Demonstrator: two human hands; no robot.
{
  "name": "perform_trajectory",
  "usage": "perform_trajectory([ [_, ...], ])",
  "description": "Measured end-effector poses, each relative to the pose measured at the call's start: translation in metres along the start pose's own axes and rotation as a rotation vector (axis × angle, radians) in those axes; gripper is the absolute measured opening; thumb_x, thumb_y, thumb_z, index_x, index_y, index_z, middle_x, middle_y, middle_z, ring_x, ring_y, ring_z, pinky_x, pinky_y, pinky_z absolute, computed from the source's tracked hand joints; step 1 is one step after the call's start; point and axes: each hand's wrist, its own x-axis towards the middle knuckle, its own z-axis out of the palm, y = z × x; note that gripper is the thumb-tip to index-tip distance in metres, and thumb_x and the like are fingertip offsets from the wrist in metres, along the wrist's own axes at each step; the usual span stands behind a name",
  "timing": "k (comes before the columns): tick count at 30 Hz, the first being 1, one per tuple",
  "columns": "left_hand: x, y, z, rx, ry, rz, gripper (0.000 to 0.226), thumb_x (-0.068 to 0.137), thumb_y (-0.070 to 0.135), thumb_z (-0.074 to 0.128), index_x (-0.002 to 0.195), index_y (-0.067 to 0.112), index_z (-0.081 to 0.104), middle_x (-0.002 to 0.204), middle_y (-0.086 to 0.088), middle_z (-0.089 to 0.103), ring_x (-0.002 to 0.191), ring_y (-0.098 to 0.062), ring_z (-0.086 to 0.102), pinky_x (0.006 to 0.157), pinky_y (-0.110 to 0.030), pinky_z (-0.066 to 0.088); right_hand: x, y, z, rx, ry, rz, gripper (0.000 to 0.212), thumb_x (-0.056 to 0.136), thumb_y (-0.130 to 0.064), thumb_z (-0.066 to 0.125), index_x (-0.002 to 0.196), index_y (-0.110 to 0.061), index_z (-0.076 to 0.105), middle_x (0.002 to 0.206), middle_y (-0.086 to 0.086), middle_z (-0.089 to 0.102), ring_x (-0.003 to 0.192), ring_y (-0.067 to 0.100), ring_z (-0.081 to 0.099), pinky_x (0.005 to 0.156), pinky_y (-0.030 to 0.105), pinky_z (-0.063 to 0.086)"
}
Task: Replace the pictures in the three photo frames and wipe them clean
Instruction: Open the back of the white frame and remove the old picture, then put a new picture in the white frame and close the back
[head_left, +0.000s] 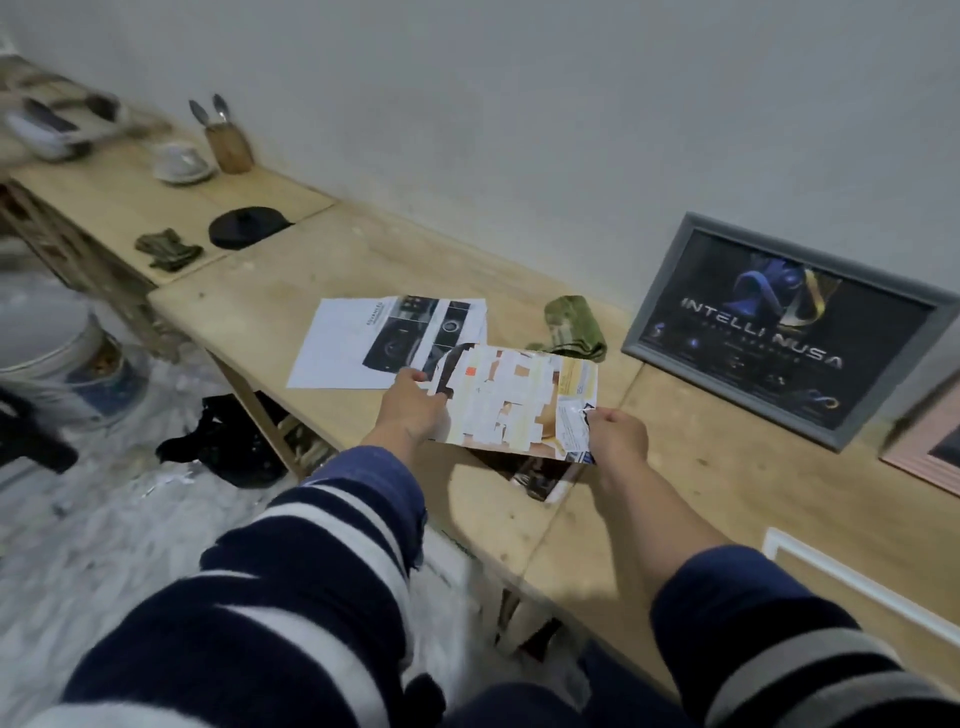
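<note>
Striped navy-and-white sleeves fill the bottom of the view, both forearms reaching out over the wooden worktop (363, 270). Between them a picture sheet (511, 400) (its printed face a patchwork of pale and orange blocks, too blurred to read) is held above the worktop. The left hand (410, 410) pinches the sheet's left edge, thumb on top. The right hand (618, 434) has its grip curled round the sheet's near right corner. Under the sheet another dark print (540, 475) lies flat at the worktop's front edge, only partly visible.

Beyond the left hand, white printed pages (358, 340) with dark photos lie flat. A crumpled green cloth (574, 327) sits just behind the held sheet, near the wall. To its right a grey photo frame (789, 327) leans against the wall, showing a dark poster with the words "INTELLI NUSA". A pink frame (930, 447) lies at the right edge, touching the grey one's corner, and a white frame (852, 577) lies flat nearer the camera.

Farther left on the worktop are a black round lid (247, 226), a second green cloth (169, 249), a white cup on a saucer (182, 163) and a wooden holder with spoons (226, 143).
</note>
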Motion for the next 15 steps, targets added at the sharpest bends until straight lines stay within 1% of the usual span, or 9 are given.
perform_trajectory([
  [2, 0.024, -0.009, -0.022, 0.017, 0.005, -0.009, 0.028, 0.093, 0.011, 0.055, 0.119, 0.017, 0.047, 0.099, -0.005, 0.057, 0.086, -0.024, 0.056, 0.071, -0.028, 0.044, 0.006, -0.010, 0.036, -0.002, -0.004, 0.019, 0.024, 0.097, -0.017, 0.048, 0.110, -0.011, 0.067, 0.097, 0.006, 0.063, 0.078, 0.021, 0.054, 0.066, 0.026, 0.040],
  [3, 0.034, -0.012, -0.030, 0.025, 0.010, -0.011, 0.022, 0.093, 0.009, 0.055, 0.112, 0.019, 0.051, 0.100, -0.005, 0.057, 0.085, -0.024, 0.056, 0.068, -0.027, 0.044, 0.008, -0.015, 0.049, 0.012, -0.010, 0.034, 0.024, 0.097, -0.018, 0.048, 0.110, -0.011, 0.067, 0.101, 0.007, 0.065, 0.077, 0.022, 0.055, 0.066, 0.027, 0.043],
  [4, 0.043, -0.016, -0.036, 0.028, 0.019, -0.011, 0.018, 0.092, 0.007, 0.054, 0.106, 0.019, 0.055, 0.106, -0.006, 0.059, 0.090, -0.025, 0.058, 0.069, -0.026, 0.045, 0.009, -0.019, 0.061, 0.022, -0.018, 0.043, 0.024, 0.097, -0.018, 0.048, 0.110, -0.012, 0.067, 0.104, 0.009, 0.066, 0.075, 0.023, 0.055, 0.063, 0.027, 0.044],
  [5, 0.055, -0.021, -0.044, 0.028, 0.032, -0.008, 0.017, 0.093, 0.007, 0.055, 0.104, 0.019, 0.059, 0.113, -0.008, 0.061, 0.098, -0.026, 0.059, 0.074, -0.026, 0.046, 0.012, -0.024, 0.075, 0.032, -0.025, 0.051, 0.025, 0.097, -0.017, 0.047, 0.111, -0.011, 0.067, 0.104, 0.009, 0.065, 0.074, 0.022, 0.055, 0.059, 0.026, 0.044],
  [8, 0.080, -0.033, -0.058, 0.001, 0.050, -0.045, 0.022, 0.095, 0.008, 0.054, 0.113, 0.014, 0.064, 0.127, -0.008, 0.060, 0.106, -0.023, 0.057, 0.084, -0.026, 0.045, 0.020, -0.034, 0.105, 0.028, -0.048, 0.060, 0.030, 0.098, -0.017, 0.044, 0.120, -0.011, 0.063, 0.102, 0.008, 0.060, 0.072, 0.020, 0.050, 0.055, 0.025, 0.039],
  [10, 0.094, -0.038, -0.066, 0.012, 0.054, -0.052, 0.029, 0.096, 0.008, 0.053, 0.124, 0.011, 0.060, 0.133, -0.009, 0.057, 0.116, -0.025, 0.054, 0.096, -0.029, 0.044, 0.027, -0.039, 0.124, 0.040, -0.082, 0.086, 0.036, 0.098, -0.015, 0.043, 0.132, -0.014, 0.054, 0.105, 0.006, 0.056, 0.064, 0.016, 0.046, 0.055, 0.026, 0.039],
  [12, 0.103, -0.041, -0.070, 0.067, 0.046, -0.046, 0.037, 0.094, 0.007, 0.054, 0.132, 0.008, 0.055, 0.138, -0.010, 0.053, 0.124, -0.027, 0.050, 0.104, -0.031, 0.039, 0.032, -0.043, 0.138, 0.053, -0.109, 0.116, 0.046, 0.096, -0.008, 0.041, 0.142, -0.017, 0.043, 0.114, 0.008, 0.055, 0.061, 0.014, 0.049, 0.052, 0.025, 0.039],
  [13, 0.108, -0.042, -0.072, 0.095, 0.040, -0.036, 0.040, 0.093, 0.007, 0.056, 0.133, 0.007, 0.053, 0.138, -0.010, 0.052, 0.124, -0.027, 0.050, 0.104, -0.031, 0.038, 0.034, -0.043, 0.145, 0.051, -0.120, 0.123, 0.050, 0.095, -0.004, 0.041, 0.143, -0.017, 0.040, 0.117, 0.009, 0.056, 0.061, 0.013, 0.051, 0.051, 0.025, 0.040],
  [15, 0.119, -0.044, -0.076, 0.173, 0.027, -0.012, 0.038, 0.090, 0.006, 0.058, 0.128, 0.004, 0.055, 0.131, -0.012, 0.056, 0.111, -0.028, 0.054, 0.091, -0.030, 0.042, 0.036, -0.045, 0.157, 0.039, -0.139, 0.135, 0.053, 0.094, 0.000, 0.040, 0.145, -0.017, 0.038, 0.125, 0.012, 0.058, 0.062, 0.013, 0.053, 0.051, 0.024, 0.041],
])
